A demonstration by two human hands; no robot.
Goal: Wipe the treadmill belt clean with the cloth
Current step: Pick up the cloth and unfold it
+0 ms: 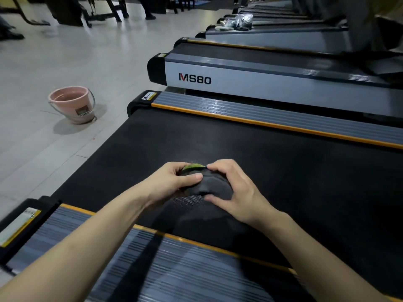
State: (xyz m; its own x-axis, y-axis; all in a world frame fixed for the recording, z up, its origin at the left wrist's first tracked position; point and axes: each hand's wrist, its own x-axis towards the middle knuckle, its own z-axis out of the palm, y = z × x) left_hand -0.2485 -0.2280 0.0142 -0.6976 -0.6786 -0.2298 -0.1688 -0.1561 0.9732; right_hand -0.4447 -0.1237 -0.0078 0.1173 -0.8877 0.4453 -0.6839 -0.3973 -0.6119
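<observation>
The black treadmill belt (272,162) runs across the middle of the head view between two grey ribbed side rails with orange trim. A dark cloth (212,185) with a green edge showing at its top is bunched up over the belt's near half. My left hand (174,183) grips the cloth's left side, thumb on top. My right hand (234,190) curls round its right side, fingers over the top and thumb below. Both forearms reach in over the near rail (152,269).
A pink bucket (73,103) with a metal handle stands on the pale tiled floor to the left of the belt's end. A second treadmill marked MS80 (261,83) lies beyond, with more machines behind it. Bags sit on a farther treadmill (238,21). People's legs show at the far back.
</observation>
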